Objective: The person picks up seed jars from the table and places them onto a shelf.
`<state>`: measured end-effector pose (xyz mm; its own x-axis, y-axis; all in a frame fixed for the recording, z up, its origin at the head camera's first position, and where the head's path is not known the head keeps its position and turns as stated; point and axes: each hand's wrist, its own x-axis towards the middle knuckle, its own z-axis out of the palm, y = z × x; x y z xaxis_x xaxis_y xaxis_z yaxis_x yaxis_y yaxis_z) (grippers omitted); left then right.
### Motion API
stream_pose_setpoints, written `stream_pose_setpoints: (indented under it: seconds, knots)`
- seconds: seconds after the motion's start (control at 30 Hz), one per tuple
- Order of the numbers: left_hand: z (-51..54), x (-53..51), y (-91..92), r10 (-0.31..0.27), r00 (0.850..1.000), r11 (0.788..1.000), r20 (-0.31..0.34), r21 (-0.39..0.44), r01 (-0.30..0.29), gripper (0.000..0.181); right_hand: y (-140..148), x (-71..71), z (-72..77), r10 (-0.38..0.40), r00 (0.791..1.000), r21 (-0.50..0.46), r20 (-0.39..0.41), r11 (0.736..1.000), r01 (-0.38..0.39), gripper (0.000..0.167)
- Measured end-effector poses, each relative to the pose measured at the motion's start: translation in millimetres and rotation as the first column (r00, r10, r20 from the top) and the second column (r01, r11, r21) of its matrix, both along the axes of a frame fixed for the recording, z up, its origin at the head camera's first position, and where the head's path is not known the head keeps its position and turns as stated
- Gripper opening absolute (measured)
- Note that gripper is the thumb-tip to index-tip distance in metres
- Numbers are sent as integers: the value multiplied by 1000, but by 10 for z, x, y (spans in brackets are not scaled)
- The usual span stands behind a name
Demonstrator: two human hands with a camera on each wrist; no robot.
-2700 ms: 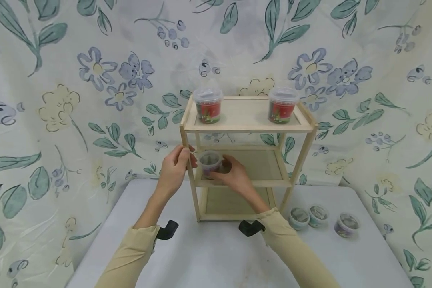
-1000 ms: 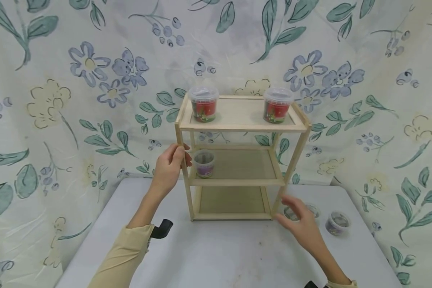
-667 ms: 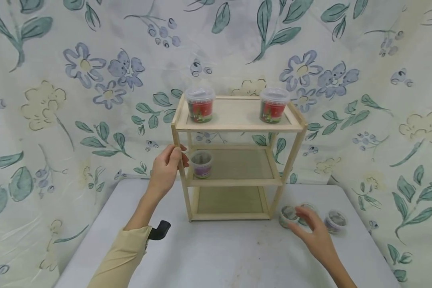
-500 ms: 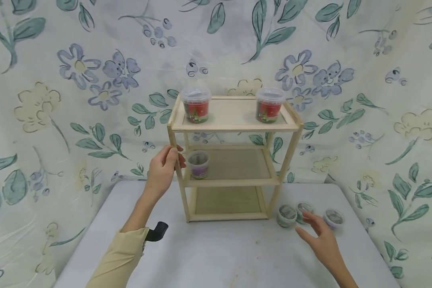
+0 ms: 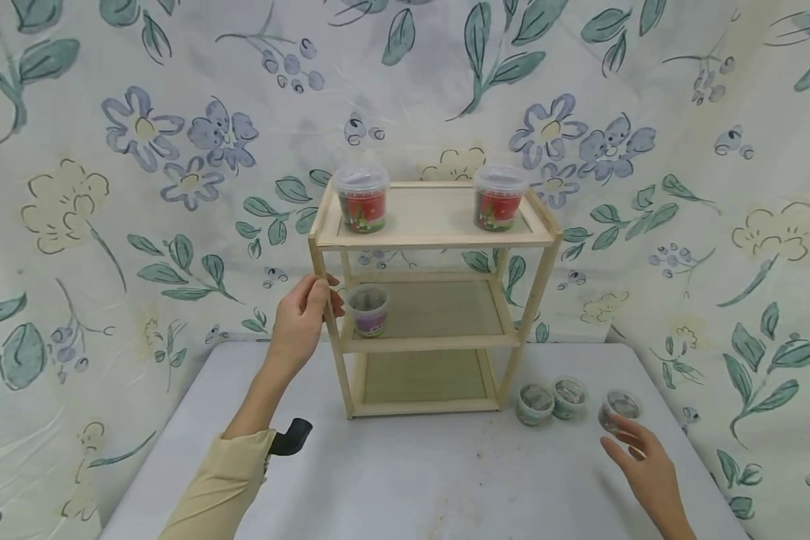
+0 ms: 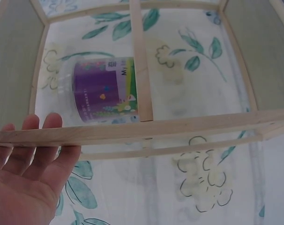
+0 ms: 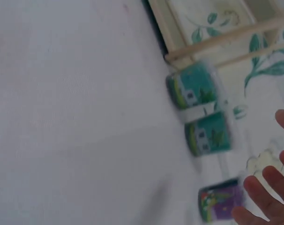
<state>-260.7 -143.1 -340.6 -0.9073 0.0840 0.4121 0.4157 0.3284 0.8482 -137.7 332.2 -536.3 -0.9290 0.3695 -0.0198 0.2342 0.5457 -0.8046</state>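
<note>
1. Right hand [image 5: 650,472], fingers spread, hovers at a clear round purple-labelled plastic tub [image 5: 619,409] on the white table [image 5: 391,480]; contact unclear. Left hand [image 5: 301,322] grips a post of the pale wooden three-tier rack [image 5: 432,214].
2. Apparently placed: two clear-lidded red-labelled tubs [image 5: 362,210] on top, another purple-labelled tub [image 5: 368,319] middle-left. Probably left: the table's purple-labelled one, two teal-labelled tubs [image 5: 535,406].
3. Earlier, the right hand held that shelved tub; it has since released it.
</note>
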Motion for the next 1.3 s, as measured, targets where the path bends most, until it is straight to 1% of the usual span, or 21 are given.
stream_pose_setpoints:
  seconds: [0.07,0.1,0.17,0.3,0.4,0.5,0.6,0.67,0.83,0.97,1.1,1.23,1.3]
  knots:
    - [29,42,4,-1,1000,1000,-1,3,1,36,66,0,-41,-29,999,-18,33,999,29,64]
    - [61,75,15,0,1000,1000,5,3,0,35,100,1,-61,-43,998,-19,43,999,44,65]
    - [50,72,10,1,1000,1000,1,0,-1,35,168,-5,-109,-72,996,-16,60,997,73,67]
    - [-73,-33,-46,-1,1000,1000,1,10,1,35,262,-46,-180,-130,989,-28,74,991,132,66]
    - [-177,-124,-99,2,1000,1000,5,25,-2,37,306,-95,-204,-164,985,-39,58,985,166,66]
    - [-227,-161,-127,6,1000,999,-2,33,-6,40,347,-144,-230,-179,983,-45,46,982,181,68]
    - [-245,-170,-134,4,1000,999,-12,40,-4,41,394,-192,-261,-165,986,-54,39,985,167,74]
    - [-243,-168,-131,1,1000,999,-18,44,-1,42,423,-234,-279,-140,989,-54,45,988,143,79]
    - [-216,-170,-114,-1,1000,999,-30,40,2,41,483,-365,-308,-77,995,-65,63,995,81,93]
    - [-191,-169,-99,-1,1000,999,-25,34,2,40,531,-463,-332,-43,996,-78,73,996,49,99]
    - [-173,-155,-82,-1,1000,1000,-3,28,1,39,571,-522,-363,-9,991,-71,133,997,19,104]
    - [-123,-104,-59,1,1000,1000,13,21,-1,35,593,-546,-388,17,982,-65,190,998,-5,109]
    - [-48,-29,-32,3,1000,1000,11,9,-3,33,595,-558,-396,27,980,-67,197,998,-14,109]
